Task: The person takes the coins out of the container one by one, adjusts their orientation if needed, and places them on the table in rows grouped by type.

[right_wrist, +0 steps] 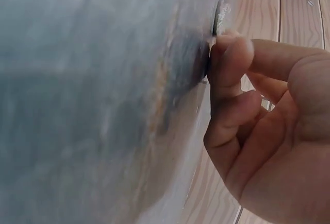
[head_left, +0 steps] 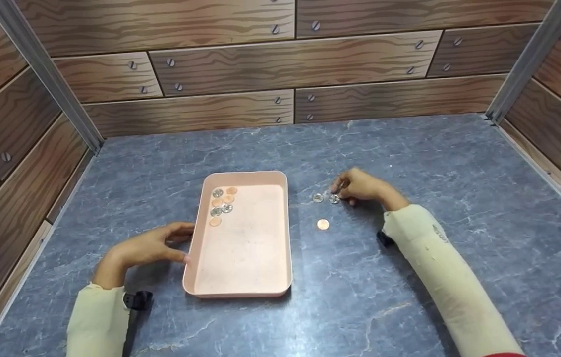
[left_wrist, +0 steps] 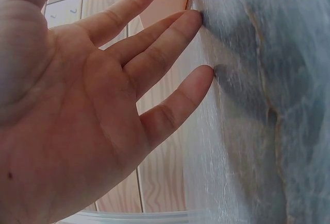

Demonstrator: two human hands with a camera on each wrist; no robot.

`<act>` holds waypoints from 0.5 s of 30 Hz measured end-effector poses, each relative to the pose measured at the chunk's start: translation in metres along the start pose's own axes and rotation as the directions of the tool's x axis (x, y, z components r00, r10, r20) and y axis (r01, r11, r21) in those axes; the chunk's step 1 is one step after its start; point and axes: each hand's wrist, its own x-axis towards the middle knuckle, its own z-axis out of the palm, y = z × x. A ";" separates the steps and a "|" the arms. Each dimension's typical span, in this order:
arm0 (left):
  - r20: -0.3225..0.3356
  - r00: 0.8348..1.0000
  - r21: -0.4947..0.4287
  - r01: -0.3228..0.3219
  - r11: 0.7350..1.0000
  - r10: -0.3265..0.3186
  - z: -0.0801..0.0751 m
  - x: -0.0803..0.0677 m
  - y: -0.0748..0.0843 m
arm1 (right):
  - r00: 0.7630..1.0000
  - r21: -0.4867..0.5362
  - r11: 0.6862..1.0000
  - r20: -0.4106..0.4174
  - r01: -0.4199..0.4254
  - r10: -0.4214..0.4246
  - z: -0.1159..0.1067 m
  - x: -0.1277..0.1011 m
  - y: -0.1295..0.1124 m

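Left hand (head_left: 149,245), fingers spread, touching left side of pink tray (head_left: 246,258); mere sliver of tray in left wrist view. Right hand (head_left: 360,185), fingers curled, at silver coin (head_left: 334,199), right of tray. Cannot tell if pinching: contact hidden.

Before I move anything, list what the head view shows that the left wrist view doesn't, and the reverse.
Only the head view: the right hand, the coins in the tray, and, on the tabletop, two silver coins and one copper coin.

Only the left wrist view: the palm side of the left hand, with a small dark spot on the skin.

Both: the left hand, part or all of the pink tray, the tabletop and the wood-patterned panels.
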 end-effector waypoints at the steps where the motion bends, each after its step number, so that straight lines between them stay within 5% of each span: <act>1: 0.001 1.000 0.001 -0.002 1.000 0.002 0.000 0.000 0.000 | 1.000 -0.006 1.000 -0.006 -0.002 0.002 0.000 0.000 0.000; 15: 0.006 1.000 -0.015 -0.010 1.000 0.010 0.000 0.000 0.001 | 0.997 0.007 0.999 0.075 -0.036 0.036 -0.001 -0.003 -0.003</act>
